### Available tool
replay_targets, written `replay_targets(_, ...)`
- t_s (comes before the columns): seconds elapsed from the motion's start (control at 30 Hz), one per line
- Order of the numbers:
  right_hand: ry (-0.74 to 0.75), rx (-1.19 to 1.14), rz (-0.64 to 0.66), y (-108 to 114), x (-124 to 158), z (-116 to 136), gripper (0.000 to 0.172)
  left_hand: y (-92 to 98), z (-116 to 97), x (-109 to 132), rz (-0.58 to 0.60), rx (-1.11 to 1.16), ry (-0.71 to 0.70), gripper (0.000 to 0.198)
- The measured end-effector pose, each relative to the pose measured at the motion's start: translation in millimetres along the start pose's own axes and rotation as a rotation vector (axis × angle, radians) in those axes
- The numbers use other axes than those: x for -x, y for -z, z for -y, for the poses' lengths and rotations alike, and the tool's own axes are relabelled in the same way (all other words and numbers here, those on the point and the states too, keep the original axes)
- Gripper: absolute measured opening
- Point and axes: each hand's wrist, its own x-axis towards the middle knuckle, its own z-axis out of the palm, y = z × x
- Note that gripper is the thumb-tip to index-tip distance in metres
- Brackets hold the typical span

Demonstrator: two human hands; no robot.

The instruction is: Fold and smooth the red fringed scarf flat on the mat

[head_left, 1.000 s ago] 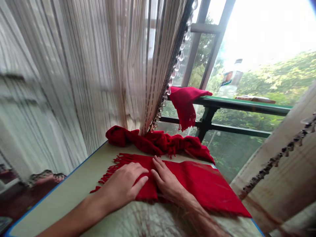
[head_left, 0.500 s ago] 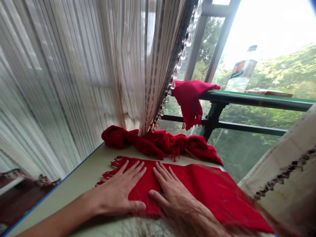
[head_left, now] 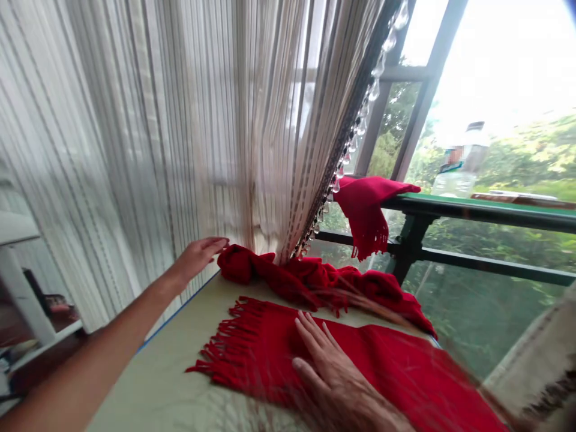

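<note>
A red fringed scarf (head_left: pixel 265 342) lies spread flat across the pale table (head_left: pixel 153 372), its tassels pointing left. My right hand (head_left: pixel 321 351) rests on it, palm down with fingers stretched out. Farther back, a second red scarf (head_left: pixel 288 279) sits bunched up along the table's far edge. My left hand (head_left: pixel 200 258) is raised at the left end of that bunched scarf, fingers extended; whether the fingertips touch it I cannot tell. Blurred strands of hair cross the lower part of the view.
A striped sheer curtain (head_left: pixel 202 132) with a beaded edge hangs behind the table. Another red cloth with fringe (head_left: pixel 369 207) drapes over the dark railing (head_left: pixel 495 216). On the railing ledge stands a clear bottle (head_left: pixel 463 162) beside a flat item (head_left: pixel 517 198). A whitish frame (head_left: pixel 27 294) stands at left.
My left hand has lifted off the flat scarf and moved back toward the bunched one, uncovering the tassels. My right hand stays on the flat scarf. The view has shifted up and left.
</note>
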Motion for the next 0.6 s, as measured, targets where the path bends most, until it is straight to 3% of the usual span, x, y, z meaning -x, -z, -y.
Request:
replay_targets(0.07, -0.038, 0.003, -0.037, -3, -3, -6, 0.070, -16.9, -15, -6, 0.044, 0.027, -0.064, 0.075)
replay_targets(0.13, -0.074, 0.011, -0.046, -7, -6, -14, 0.069, -49.8, -27, -4, 0.143, 0.011, -0.143, 0.068)
replay_targets(0.23, -0.084, 0.024, -0.067, -13, -10, -25, 0.070, -104.7, -37, 17, 0.338, -0.084, -0.276, 0.049)
replay_targets(0.3, -0.065, 0.037, -0.100, -16, -14, -31, 0.070, -130.4, -35, 38, 0.472, -0.181, -0.358, 0.041)
replay_targets(0.43, -0.084, 0.086, -0.125, -17, -22, -26, 0.068, -147.0, -18, 76, 0.660, -0.354, -0.363, 0.057)
replay_targets(0.6, -0.095, 0.112, -0.051, -12, -24, -10, 0.075, -147.1, 0, 84, 0.728, -0.469, -0.316, 0.059)
